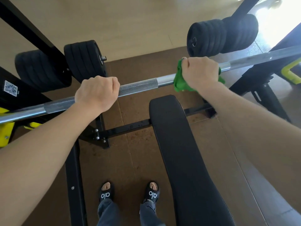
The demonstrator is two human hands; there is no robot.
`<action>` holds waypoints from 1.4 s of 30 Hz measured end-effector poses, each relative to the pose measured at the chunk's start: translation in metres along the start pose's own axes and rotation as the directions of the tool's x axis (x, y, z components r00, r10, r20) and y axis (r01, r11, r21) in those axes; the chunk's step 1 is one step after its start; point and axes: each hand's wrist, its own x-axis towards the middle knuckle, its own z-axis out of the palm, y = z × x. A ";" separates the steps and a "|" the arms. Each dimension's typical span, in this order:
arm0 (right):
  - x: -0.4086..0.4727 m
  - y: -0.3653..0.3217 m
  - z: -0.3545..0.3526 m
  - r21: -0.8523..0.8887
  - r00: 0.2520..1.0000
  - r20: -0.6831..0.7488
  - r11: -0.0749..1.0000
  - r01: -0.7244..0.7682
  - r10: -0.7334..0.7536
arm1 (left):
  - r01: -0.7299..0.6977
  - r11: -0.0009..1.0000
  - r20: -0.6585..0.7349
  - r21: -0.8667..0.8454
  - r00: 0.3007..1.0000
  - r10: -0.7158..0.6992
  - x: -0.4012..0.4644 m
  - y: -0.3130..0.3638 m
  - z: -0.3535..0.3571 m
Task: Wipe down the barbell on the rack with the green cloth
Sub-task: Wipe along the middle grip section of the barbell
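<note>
A silver barbell (140,85) runs across the view from lower left to upper right, resting on the black rack with yellow hooks (291,74). My left hand (97,92) is wrapped around the knurled part of the bar, left of centre. My right hand (199,70) grips the bar further right, with the green cloth (180,81) bunched between palm and bar. Cloth sticks out below and on both sides of that hand. The bar under both hands is hidden.
A black padded bench (180,144) lies under the bar, slightly right. Stacks of black weight plates sit on pegs at left (84,61) and upper right (221,35). Black rack frame bars (75,176) cross the brown floor mat. My sandalled feet (130,193) stand left of the bench.
</note>
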 end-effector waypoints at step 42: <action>-0.026 -0.059 0.007 0.148 0.958 -0.118 0.949 0.279 -0.263 | 0.212 0.842 0.130 -0.496 0.977 -0.169 0.003 -0.009 -0.002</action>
